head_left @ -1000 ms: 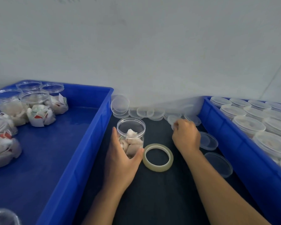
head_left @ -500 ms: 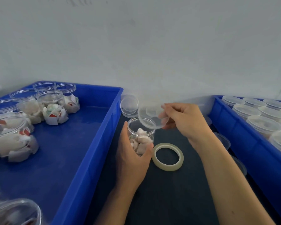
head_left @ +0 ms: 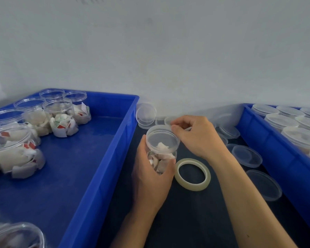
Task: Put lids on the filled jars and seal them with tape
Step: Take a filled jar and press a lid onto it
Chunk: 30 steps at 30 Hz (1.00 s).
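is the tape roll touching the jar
Cannot tell. In the head view the tape roll lies right beside the jar, but the left hand hides the jar's base.

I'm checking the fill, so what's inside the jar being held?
Through the clear jar and its lid, white wrapped pieces show. The left hand covers the lower part, so the bottom can't be seen.

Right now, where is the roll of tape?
The roll of tape lies flat on the dark table, just right of the jar in the left hand.
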### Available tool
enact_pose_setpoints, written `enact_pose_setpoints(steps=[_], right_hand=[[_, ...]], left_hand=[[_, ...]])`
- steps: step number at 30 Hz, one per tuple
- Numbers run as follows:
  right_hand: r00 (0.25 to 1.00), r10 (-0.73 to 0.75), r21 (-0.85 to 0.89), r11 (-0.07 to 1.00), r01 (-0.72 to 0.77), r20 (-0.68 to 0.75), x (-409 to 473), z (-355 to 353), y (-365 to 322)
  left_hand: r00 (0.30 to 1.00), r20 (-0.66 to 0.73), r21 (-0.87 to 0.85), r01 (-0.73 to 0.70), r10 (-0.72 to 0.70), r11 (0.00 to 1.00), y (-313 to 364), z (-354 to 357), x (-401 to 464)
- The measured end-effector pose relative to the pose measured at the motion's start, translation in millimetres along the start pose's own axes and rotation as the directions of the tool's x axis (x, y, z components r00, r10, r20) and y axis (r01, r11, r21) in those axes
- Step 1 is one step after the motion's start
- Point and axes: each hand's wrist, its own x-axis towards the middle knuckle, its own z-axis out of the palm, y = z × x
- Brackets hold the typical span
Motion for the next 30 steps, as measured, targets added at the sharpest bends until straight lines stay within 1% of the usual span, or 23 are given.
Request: enact_pose_setpoints(steps=[2,4,6,7,8,9,11,13,17,21,26,30], right_hand=[[1.000,-0.021,-0.041,0.999,0.022,0.015,-2.3,-1.4,-2.6],[0.995,-0.059,-0.058,0.996,0.064,0.081,-4.3,-3.7,-7.7],[0.965,-0.110,-0.101,0.985,0.138,0.239,-7.7,-5.9,-12.9],[0.940,-0.101,-0.153,0.975,0.159,0.327,-10.0,-6.1,-15.3],[0.920,-0.078,-0.221,0.960,0.174,0.384,-12.5,-5.5,-17.8],[0.913,-0.064,-0.284,0.939,0.192,0.404,-14.9,-4.4,-19.9],[0.919,-0.076,-0.344,0.913,0.220,0.386,-17.5,-3.0,-23.9],[0.921,-0.096,-0.338,0.912,0.233,0.377,-18.0,-4.7,-25.7],[0.901,-0.106,-0.328,0.908,0.260,0.422,-16.3,-10.9,-21.3],[0.885,-0.086,-0.259,0.939,0.225,0.458,-15.7,-12.6,-15.7],[0.889,-0.089,-0.145,0.975,0.170,0.448,-16.3,-11.2,-13.9],[0.882,-0.087,-0.115,0.981,0.157,0.462,-17.0,-11.3,-14.9]], left_hand=[[1.000,0.000,0.000,-0.002,0.002,1.000,-1.0,0.3,-0.6],[1.000,0.006,-0.006,-0.009,0.009,1.000,-1.0,0.5,-0.9],[1.000,0.002,-0.013,-0.021,0.021,1.000,-0.4,0.0,-0.9],[1.000,-0.004,-0.020,-0.025,0.025,0.999,0.3,-0.4,-0.9],[1.000,-0.006,-0.027,-0.022,0.022,0.999,1.5,-0.5,-1.0],[1.000,-0.006,-0.035,-0.017,0.017,0.999,2.7,-0.4,-1.3],[1.000,-0.004,-0.044,-0.024,0.024,0.999,3.3,-0.1,-2.3],[0.999,-0.009,-0.043,-0.033,0.032,0.999,3.4,0.5,-3.4],[0.999,-0.027,-0.049,-0.025,0.024,0.998,1.4,1.3,-4.1],[1.000,-0.030,-0.043,-0.005,0.003,0.999,-2.4,2.0,-3.1],[0.999,-0.042,-0.046,0.003,-0.005,0.999,-3.8,1.6,-2.4],[0.999,-0.037,-0.035,0.007,-0.009,0.999,-5.5,0.9,-2.5]])
